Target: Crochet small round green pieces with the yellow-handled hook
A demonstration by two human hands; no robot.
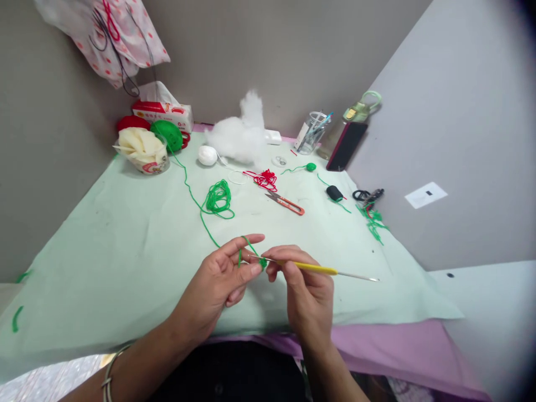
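A small green crocheted piece (pixel 263 262) is pinched between the thumb and fingers of my left hand (pixel 228 271), with green yarn (pixel 192 192) looped over the raised index finger. That strand runs back to a green ball (pixel 167 135) at the back left. My right hand (pixel 307 285) grips a crochet hook (pixel 314 268) by its yellow handle. The hook's tip touches or lies just behind the green piece; the exact contact is too small to tell. Its other metal end points right.
Orange-handled thread snips (pixel 285 203), a green yarn bundle (pixel 218 199) and red yarn (pixel 266 179) lie beyond my hands. Farther back are white stuffing (pixel 240 134), a tissue box (pixel 165 114), a glass jar of tools (pixel 310 133), a bottle (pixel 355 120) and a phone (pixel 347 146).
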